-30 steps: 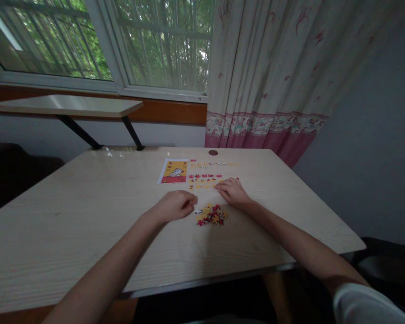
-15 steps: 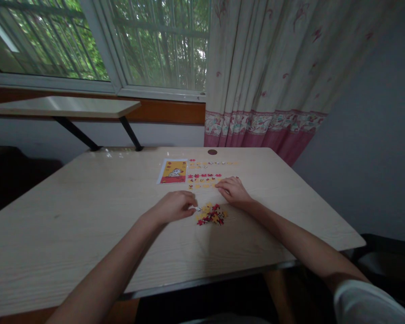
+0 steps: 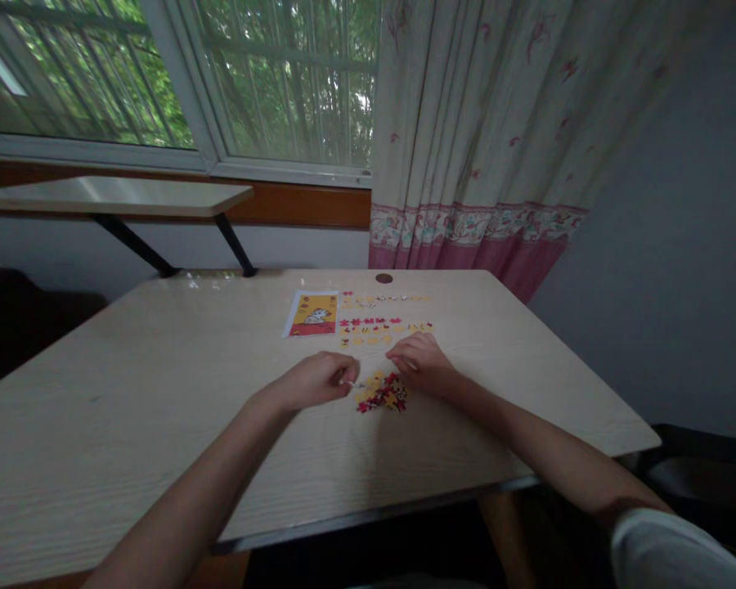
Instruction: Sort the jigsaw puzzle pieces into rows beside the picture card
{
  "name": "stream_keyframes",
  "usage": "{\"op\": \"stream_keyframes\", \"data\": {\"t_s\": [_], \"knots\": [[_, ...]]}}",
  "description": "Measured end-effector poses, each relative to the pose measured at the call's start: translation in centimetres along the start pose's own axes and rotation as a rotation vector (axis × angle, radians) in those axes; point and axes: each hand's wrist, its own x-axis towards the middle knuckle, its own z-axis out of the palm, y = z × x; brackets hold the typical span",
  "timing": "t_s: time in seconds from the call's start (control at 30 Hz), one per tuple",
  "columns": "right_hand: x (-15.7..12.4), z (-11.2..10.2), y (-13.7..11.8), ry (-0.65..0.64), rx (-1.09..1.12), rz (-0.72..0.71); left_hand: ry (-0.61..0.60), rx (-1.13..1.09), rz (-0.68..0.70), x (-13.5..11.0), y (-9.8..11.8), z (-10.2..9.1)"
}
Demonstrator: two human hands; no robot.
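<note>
A small heap of red and yellow puzzle pieces (image 3: 383, 394) lies on the pale wooden table (image 3: 159, 384). My left hand (image 3: 316, 379) rests curled at the heap's left edge, fingertips pinched on a small white piece. My right hand (image 3: 421, 362) hovers at the heap's upper right, fingers bent down toward the pieces; what it holds, if anything, is hidden. Behind the hands, sorted pieces (image 3: 377, 321) lie in rows of red and yellow. A yellow and red picture card (image 3: 311, 314) showing a white dog lies to their left.
A round cable hole (image 3: 383, 278) sits near the table's far edge. A narrow shelf on black brackets (image 3: 116, 196) hangs under the window at the back left. A flowered curtain (image 3: 484, 164) hangs at the back right, beside a grey wall.
My right hand has drawn back from the sorted rows toward the heap. My left hand has shifted slightly nearer, staying at the heap's left edge.
</note>
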Motion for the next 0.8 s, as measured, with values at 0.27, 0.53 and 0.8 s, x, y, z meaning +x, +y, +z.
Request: {"op": "stream_keyframes", "data": {"t_s": [0.27,0.53,0.8], "knots": [[-0.1,-0.7,-2.4,-0.057,-0.02,-0.087,0.263,-0.381,-0.067,1.2,0.7,2.4],[-0.2,-0.5,-2.1,0.012,-0.038,-0.019,0.278,-0.695,-0.148,2.1,0.9,3.8],[0.2,-0.8,-0.1,0.198,-0.039,0.034,0.359,-0.472,-0.129,1.8,0.5,3.1]]}}
